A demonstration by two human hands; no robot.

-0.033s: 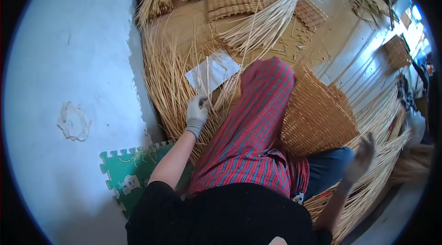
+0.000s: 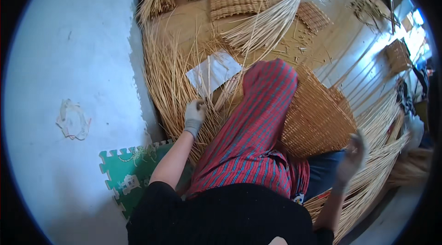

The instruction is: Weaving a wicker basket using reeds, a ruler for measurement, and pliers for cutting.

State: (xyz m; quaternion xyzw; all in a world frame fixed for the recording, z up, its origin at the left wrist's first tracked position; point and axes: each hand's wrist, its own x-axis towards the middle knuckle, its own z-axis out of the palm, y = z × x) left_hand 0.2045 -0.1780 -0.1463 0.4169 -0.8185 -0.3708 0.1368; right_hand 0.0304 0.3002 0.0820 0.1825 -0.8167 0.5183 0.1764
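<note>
Reaching down beside the red striped knee (image 2: 258, 130), the gloved left hand (image 2: 194, 115) pinched straw stalks (image 2: 170, 84) from the pile on the floor. The blurred right hand (image 2: 351, 155) hovered by the woven basket (image 2: 317, 116); its grip could not be told.
</note>
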